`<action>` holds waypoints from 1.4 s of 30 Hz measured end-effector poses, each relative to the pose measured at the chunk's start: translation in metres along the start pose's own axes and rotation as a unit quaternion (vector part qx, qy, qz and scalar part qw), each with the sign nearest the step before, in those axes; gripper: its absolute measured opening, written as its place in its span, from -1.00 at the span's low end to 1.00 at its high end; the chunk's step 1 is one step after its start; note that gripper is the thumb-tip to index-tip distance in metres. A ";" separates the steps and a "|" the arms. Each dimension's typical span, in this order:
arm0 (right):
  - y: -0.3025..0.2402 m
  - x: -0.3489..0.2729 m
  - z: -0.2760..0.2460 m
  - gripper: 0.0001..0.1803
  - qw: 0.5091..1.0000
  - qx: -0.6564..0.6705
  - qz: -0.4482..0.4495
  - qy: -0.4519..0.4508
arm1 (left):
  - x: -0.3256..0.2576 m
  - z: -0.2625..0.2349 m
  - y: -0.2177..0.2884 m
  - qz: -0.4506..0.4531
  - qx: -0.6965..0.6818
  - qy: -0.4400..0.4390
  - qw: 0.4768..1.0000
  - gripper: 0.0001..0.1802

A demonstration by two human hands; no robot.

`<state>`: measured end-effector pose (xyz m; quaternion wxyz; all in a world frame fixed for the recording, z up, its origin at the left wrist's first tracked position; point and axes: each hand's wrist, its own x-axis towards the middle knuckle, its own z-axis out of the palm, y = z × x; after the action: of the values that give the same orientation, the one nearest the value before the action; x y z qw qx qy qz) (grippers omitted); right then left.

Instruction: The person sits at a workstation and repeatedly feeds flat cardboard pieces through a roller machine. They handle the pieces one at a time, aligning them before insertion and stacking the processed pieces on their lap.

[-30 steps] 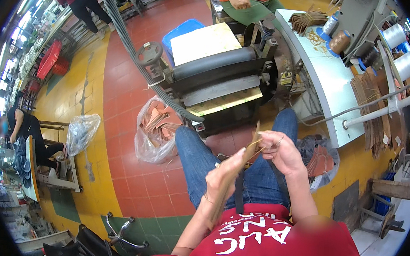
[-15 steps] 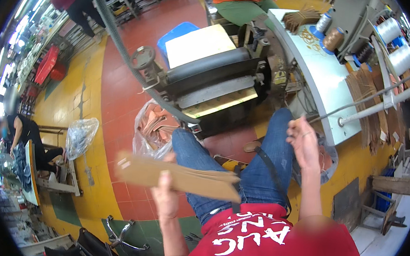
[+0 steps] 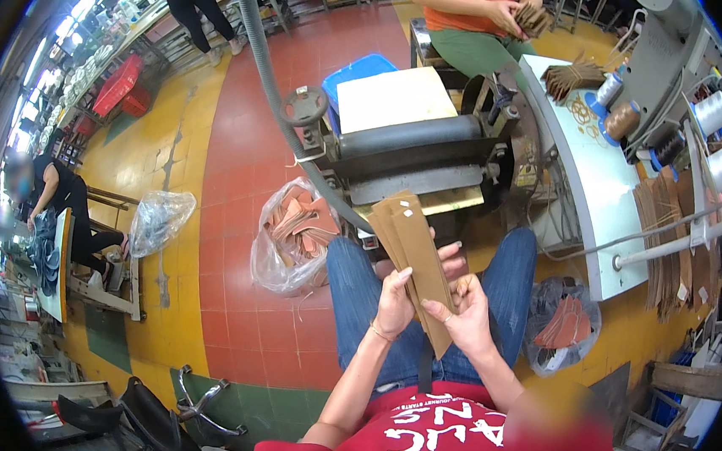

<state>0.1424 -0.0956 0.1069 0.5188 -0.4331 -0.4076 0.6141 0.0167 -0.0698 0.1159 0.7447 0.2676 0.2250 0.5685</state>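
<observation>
A fanned stack of long brown leather-like strips (image 3: pixel 414 251) is held over my lap, its far end pointing at the machine. My left hand (image 3: pixel 393 304) is closed around the stack's left side, thumb on top. Some fingertips show past the stack's right edge. My right hand (image 3: pixel 466 314) grips the stack's near right edge, its thumb pressed on the top strip. A small white label lies near the far end of the top strip. The undersides of the strips are hidden.
Ahead stands a roller machine (image 3: pixel 410 140) with a handwheel (image 3: pixel 306 107). Clear bags of pinkish pieces (image 3: pixel 297 225) lie on the floor at both sides of my legs. At right, a pale table (image 3: pixel 590 171) bears thread cones (image 3: pixel 621 121). Across from me a person (image 3: pixel 479 23) holds brown pieces.
The strips have swung from lying crosswise at the left to pointing away from me, nearer the middle. My right hand, empty before, has come in and taken hold of them. The view has shifted.
</observation>
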 end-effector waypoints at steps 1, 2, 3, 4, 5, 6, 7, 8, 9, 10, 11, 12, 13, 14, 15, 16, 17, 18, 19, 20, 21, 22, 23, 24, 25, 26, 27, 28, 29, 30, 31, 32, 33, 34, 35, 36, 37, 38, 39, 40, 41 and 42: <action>0.001 0.000 0.001 -0.49 1.000 0.004 0.006 0.000 | 0.002 0.000 0.001 -0.008 0.009 -0.001 1.000 -0.21; 0.002 0.000 0.002 -0.51 1.000 0.014 0.003 -0.002 | 0.003 0.001 0.003 -0.008 0.010 -0.008 1.000 -0.22; 0.002 -0.001 0.002 -0.51 1.000 0.014 0.019 -0.004 | 0.004 0.002 0.004 -0.008 0.011 -0.014 1.000 -0.22; 0.002 -0.001 0.002 -0.52 0.999 0.025 0.029 -0.008 | 0.004 0.005 0.006 0.014 0.043 -0.002 0.999 -0.31; 0.002 -0.001 0.002 -0.52 0.998 0.037 0.039 -0.011 | 0.003 0.007 0.007 0.027 0.075 0.010 0.997 -0.34; 0.001 -0.001 0.001 -0.54 0.998 0.054 0.032 -0.020 | 0.001 0.011 0.008 0.037 0.115 0.025 0.992 -0.37; 0.001 0.000 0.001 -0.55 0.998 0.049 0.014 -0.023 | 0.000 0.014 0.009 0.048 0.154 0.042 0.986 -0.38; 0.001 0.000 0.002 -0.55 0.999 0.043 -0.003 -0.025 | 0.000 0.020 0.007 0.091 0.147 0.068 0.983 -0.45; 0.002 0.001 0.002 -0.56 0.999 0.045 -0.016 -0.027 | -0.001 0.023 0.006 0.097 0.152 0.084 0.980 -0.49; 0.003 0.001 0.002 -0.56 0.998 0.051 -0.013 -0.025 | -0.001 0.026 0.005 0.106 0.155 0.099 0.977 -0.52; 0.003 0.002 0.003 -0.56 0.998 0.065 -0.005 -0.024 | -0.001 0.027 0.004 0.117 0.158 0.114 0.974 -0.55; 0.005 0.002 0.003 -0.56 0.994 0.102 -0.018 -0.033 | -0.001 0.027 0.003 0.115 0.155 0.129 0.973 -0.58; 0.006 0.001 0.002 -0.55 0.998 0.064 -0.013 -0.015 | 0.000 0.026 0.002 0.116 0.153 0.142 0.971 -0.61; 0.007 0.001 0.002 -0.55 0.998 0.048 -0.029 -0.007 | 0.001 0.023 0.001 0.118 0.151 0.156 0.969 -0.63; 0.009 0.000 0.001 -0.54 0.999 0.028 -0.026 -0.004 | 0.001 0.019 0.000 0.115 0.148 0.173 0.967 -0.65; 0.011 -0.001 -0.002 -0.53 0.998 -0.024 -0.052 -0.006 | 0.002 0.014 -0.002 0.112 0.145 0.191 0.964 -0.67; 0.013 -0.003 -0.005 -0.53 0.995 -0.082 -0.058 -0.013 | 0.003 0.009 -0.003 0.120 0.138 0.201 0.962 -0.69; 0.015 -0.005 -0.009 -0.53 0.989 -0.126 -0.069 -0.013 | 0.004 0.002 -0.005 0.116 0.213 0.266 0.933 -0.78; 0.019 -0.006 -0.012 -0.52 0.990 -0.129 -0.048 -0.020 | 0.007 -0.005 -0.008 0.125 0.202 0.276 0.931 -0.79; 0.024 -0.007 -0.014 -0.52 0.992 -0.119 -0.031 -0.020 | 0.011 -0.012 -0.012 0.133 0.191 0.285 0.930 -0.80; 0.029 -0.006 -0.016 -0.52 0.995 -0.097 -0.007 -0.020 | 0.016 -0.018 -0.016 0.141 0.174 0.289 0.931 -0.81; 0.034 -0.005 -0.020 -0.51 0.995 -0.097 0.010 -0.006 | 0.019 -0.024 -0.020 0.141 0.177 0.293 0.929 -0.81; 0.039 -0.003 -0.023 -0.51 0.996 -0.084 0.034 0.006 | 0.022 -0.029 -0.023 0.140 0.182 0.298 0.927 -0.81; 0.043 0.000 -0.026 -0.51 0.996 -0.065 0.065 0.013 | 0.026 -0.033 -0.025 0.136 0.181 0.299 0.927 -0.80; 0.047 0.003 -0.029 -0.51 0.994 -0.070 0.080 0.025 | 0.028 -0.035 -0.027 0.121 0.178 0.305 0.928 -0.80; 0.050 0.007 -0.031 -0.51 0.992 -0.067 0.100 0.033 | 0.030 -0.037 -0.028 0.142 0.177 0.304 0.925 -0.80; 0.053 0.011 -0.032 -0.52 0.992 -0.047 0.105 0.046 | 0.033 -0.038 -0.028 0.152 0.173 0.309 0.923 -0.80; 0.055 0.014 -0.031 -0.52 0.993 -0.062 0.085 0.049 | 0.036 -0.038 -0.028 0.165 0.165 0.309 0.922 -0.80; 0.057 0.015 -0.030 -0.53 0.993 -0.087 0.069 0.034 | 0.037 -0.038 -0.027 0.165 0.177 0.314 0.918 -0.81; 0.058 0.016 -0.028 -0.53 0.994 -0.100 0.045 0.026 | 0.038 -0.038 -0.026 0.170 0.185 0.315 0.915 -0.81; 0.057 0.017 -0.027 -0.53 0.993 -0.109 0.043 0.012 | 0.040 -0.038 -0.024 0.184 0.187 0.308 0.914 -0.81; 0.057 0.017 -0.026 -0.53 0.994 -0.081 0.078 0.011 | 0.042 -0.038 -0.023 0.184 0.205 0.314 0.909 -0.81; 0.056 0.017 -0.026 -0.52 0.990 -0.048 0.136 0.004 | 0.044 -0.038 -0.022 0.191 0.216 0.312 0.905 -0.81; 0.054 0.017 -0.026 -0.52 0.980 -0.008 0.199 -0.004 | 0.045 -0.039 -0.021 0.197 0.222 0.307 0.904 -0.81; 0.053 0.018 -0.027 -0.53 0.980 -0.013 0.199 -0.006 | 0.046 -0.039 -0.020 0.200 0.229 0.312 0.900 -0.81; 0.051 0.020 -0.029 -0.53 0.979 -0.013 0.205 -0.009 | 0.047 -0.040 -0.019 0.201 0.229 0.313 0.900 -0.81; 0.050 0.021 -0.031 -0.53 0.977 -0.012 0.212 -0.012 | 0.048 -0.041 -0.018 0.196 0.225 0.317 0.900 -0.82; 0.049 0.023 -0.032 -0.54 0.979 -0.016 0.201 -0.005 | 0.049 -0.041 -0.018 0.200 0.224 0.315 0.900 -0.82; 0.049 0.024 -0.034 -0.54 0.981 -0.011 0.196 -0.006 | 0.050 -0.041 -0.018 0.197 0.218 0.316 0.902 -0.82; 0.049 0.025 -0.035 -0.54 0.982 -0.006 0.191 -0.006 | 0.051 -0.041 -0.018 0.195 0.212 0.317 0.904 -0.83; 0.050 0.025 -0.036 -0.54 0.982 0.009 0.190 -0.013 | 0.052 -0.041 -0.018 0.190 0.211 0.314 0.906 -0.83; 0.051 0.026 -0.036 -0.54 0.982 -0.007 0.190 -0.004 | 0.053 -0.041 -0.017 0.185 0.211 0.310 0.908 -0.83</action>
<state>0.1605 -0.0749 0.0454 0.3881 -0.5040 -0.3244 0.7001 0.0166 -0.0166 0.0721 0.4452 0.2655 0.5059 0.6895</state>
